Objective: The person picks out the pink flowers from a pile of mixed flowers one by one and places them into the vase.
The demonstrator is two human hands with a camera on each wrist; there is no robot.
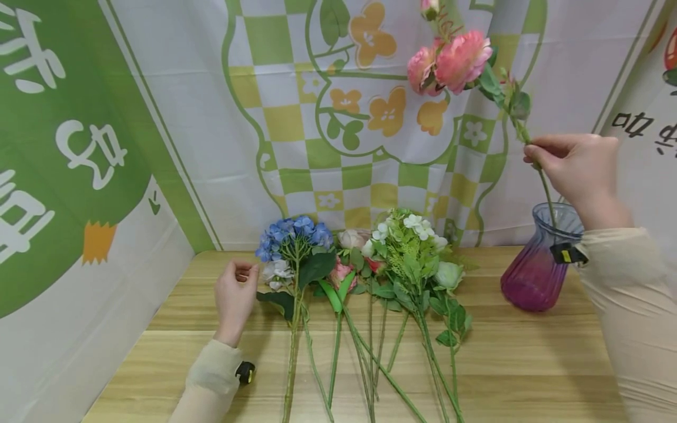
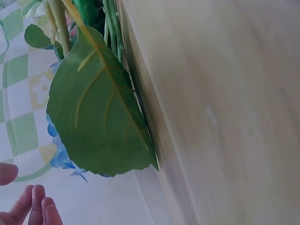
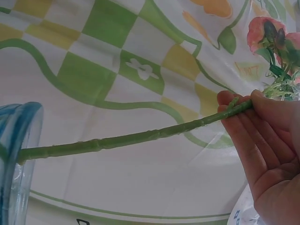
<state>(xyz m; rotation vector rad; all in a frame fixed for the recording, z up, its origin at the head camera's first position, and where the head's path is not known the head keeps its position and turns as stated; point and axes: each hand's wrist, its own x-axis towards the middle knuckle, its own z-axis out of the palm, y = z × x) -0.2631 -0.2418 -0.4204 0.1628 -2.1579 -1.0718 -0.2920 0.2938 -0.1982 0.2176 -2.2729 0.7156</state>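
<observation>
My right hand [image 1: 582, 170] pinches the green stem of an artificial pink flower [image 1: 460, 61] between thumb and fingers. The stem [image 3: 126, 139] runs down into the mouth of a blue-to-purple glass vase [image 1: 536, 270]; its pink blooms lean left, high above the table. Beside the blue hydrangea [image 1: 293, 235], my left hand [image 1: 235, 296] hovers with fingers loosely bent, holding nothing. In the left wrist view, a large green leaf [image 2: 98, 108] fills the middle, with the left fingertips [image 2: 37, 197] apart from it at the lower left.
Several artificial flowers lie on the wooden table [image 1: 169, 352], stems toward me: a green and white bunch [image 1: 409, 252], a white bloom [image 1: 277, 273] and a pink bloom [image 1: 341, 275]. A printed curtain [image 1: 317, 176] hangs behind the table, with a green and white panel [image 1: 63, 147] at left.
</observation>
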